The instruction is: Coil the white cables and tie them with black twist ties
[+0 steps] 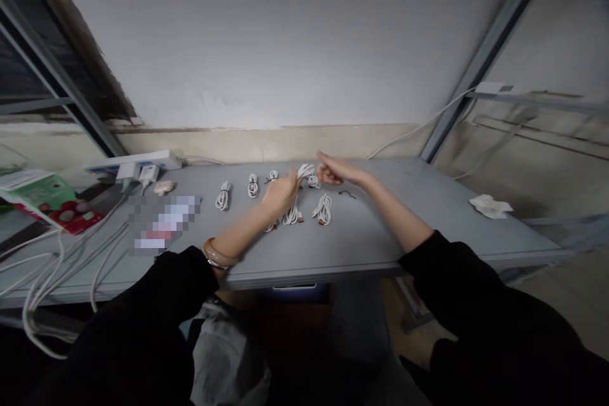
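My left hand (280, 193) is closed round a coiled white cable (304, 171) above the grey table (371, 235). My right hand (335, 171) pinches the same coil from the right side. Several other bundled white cables lie on the table: one at the left (222, 195), one (253, 185) beside it, one (323, 209) in front of my right hand, and one (290, 216) partly under my left hand. A small black twist tie (347, 195) lies just right of my right hand.
A white power strip (133, 165) with plugged chargers sits at the back left, with white cords (57, 260) trailing off the table's left edge. A green and red packet (52, 200) lies far left. Crumpled white paper (490, 205) rests at the right.
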The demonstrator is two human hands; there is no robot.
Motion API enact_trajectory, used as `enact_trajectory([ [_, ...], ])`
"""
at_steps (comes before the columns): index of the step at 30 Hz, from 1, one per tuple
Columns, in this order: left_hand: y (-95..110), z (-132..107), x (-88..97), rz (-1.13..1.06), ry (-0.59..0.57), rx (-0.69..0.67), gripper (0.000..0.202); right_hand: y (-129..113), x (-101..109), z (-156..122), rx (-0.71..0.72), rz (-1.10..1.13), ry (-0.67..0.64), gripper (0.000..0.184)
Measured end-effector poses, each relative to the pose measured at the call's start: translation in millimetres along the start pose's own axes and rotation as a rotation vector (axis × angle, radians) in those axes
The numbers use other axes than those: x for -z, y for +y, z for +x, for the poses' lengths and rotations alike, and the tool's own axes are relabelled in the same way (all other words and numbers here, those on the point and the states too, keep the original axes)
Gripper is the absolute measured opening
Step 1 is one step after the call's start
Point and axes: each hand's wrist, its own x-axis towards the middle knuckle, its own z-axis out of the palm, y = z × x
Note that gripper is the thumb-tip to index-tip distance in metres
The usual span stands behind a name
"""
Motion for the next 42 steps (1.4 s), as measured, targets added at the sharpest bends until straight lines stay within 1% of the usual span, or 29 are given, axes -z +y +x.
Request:
enact_trajectory([
  [1, -3.1, 0.4, -2.0, -0.086, 0.050, 0.031, 0.031, 6.3, 10.0, 0.1, -0.041, -0.032, 0.064, 0.064],
  [2, -5.6, 0.6, -4.2, -0.176, 0.103, 0.055, 0.031, 13.6, 19.8, 0.0, -0.069, -0.094, 0.127, 0.053],
  [3, -7.4, 0.8, -6.3, -0.263, 0.154, 0.072, 0.031, 21.3, 28.9, -0.2, -0.099, -0.180, 0.105, 0.042],
  [4, -8.3, 0.9, -8.4, -0.345, 0.194, 0.087, 0.031, 29.1, 37.1, -0.6, -0.131, -0.253, 0.042, 0.037],
  [5, -8.4, 0.9, -10.2, -0.420, 0.219, 0.102, 0.033, 36.6, 44.0, -1.2, -0.167, -0.274, -0.067, 0.036],
  [7, -6.9, 1.0, -13.0, -0.558, 0.234, 0.124, 0.037, 48.9, 53.2, -2.2, -0.242, -0.244, -0.210, 0.043],
  [8, -5.9, 1.1, -14.0, -0.623, 0.237, 0.132, 0.040, 53.4, 55.6, -2.4, -0.263, -0.233, -0.250, 0.046],
  [10, -4.6, 1.7, -15.8, -0.737, 0.244, 0.136, 0.042, 58.8, 56.9, -1.6, -0.291, -0.235, -0.290, 0.046],
  [13, -6.1, 3.5, -19.0, -0.853, 0.261, 0.146, 0.043, 60.7, 55.2, 0.9, -0.306, -0.285, -0.323, 0.038],
  [15, -8.1, 4.9, -20.8, -0.886, 0.264, 0.157, 0.042, 60.3, 54.4, 1.8, -0.304, -0.299, -0.330, 0.033],
  [17, -9.2, 5.4, -20.9, -0.875, 0.257, 0.165, 0.042, 59.0, 53.5, 1.9, -0.273, -0.272, -0.308, 0.029],
  [19, -8.2, 4.4, -18.4, -0.835, 0.238, 0.158, 0.043, 56.2, 50.7, 2.5, -0.198, -0.199, -0.231, 0.026],
  [21, -5.7, 1.7, -14.0, -0.792, 0.204, 0.107, 0.041, 51.2, 43.7, 5.1, -0.082, -0.063, -0.063, 0.021],
  [23, -2.7, -1.7, -9.1, -0.755, 0.159, 0.028, 0.037, 44.2, 32.1, 10.0, 0.023, 0.120, 0.133, 0.018],
  [24, -1.5, -3.3, -7.0, -0.735, 0.135, -0.018, 0.035, 40.3, 25.0, 12.8, 0.062, 0.210, 0.198, 0.017],
  [26, -0.2, -5.9, -4.2, -0.674, 0.087, -0.108, 0.031, 32.8, 10.0, 17.7, 0.117, 0.349, 0.260, 0.017],
  [28, -0.6, -7.2, -3.2, -0.586, 0.044, -0.182, 0.027, 26.3, -3.1, 20.0, 0.159, 0.422, 0.239, 0.015],
  [30, -2.3, -7.3, -3.5, -0.501, 0.013, -0.221, 0.027, 21.4, -12.2, 19.1, 0.195, 0.452, 0.175, 0.015],
  [33, -5.0, -6.5, -4.4, -0.446, 0.009, -0.249, 0.031, 16.2, -18.6, 14.5, 0.232, 0.448, 0.037, 0.016],
  [35, -5.8, -6.2, -4.3, -0.448, 0.012, -0.273, 0.033, 13.5, -20.0, 11.6, 0.250, 0.439, -0.026, 0.017],
  [39, -4.3, -6.0, -3.5, -0.434, -0.008, -0.242, 0.034, 8.7, -21.0, 8.3, 0.284, 0.486, -0.028, 0.015],
  [42, -3.6, -4.9, -6.8, -0.469, -0.002, -0.208, 0.036, 7.1, -20.7, 7.3, 0.287, 0.504, -0.053, 0.013],
])
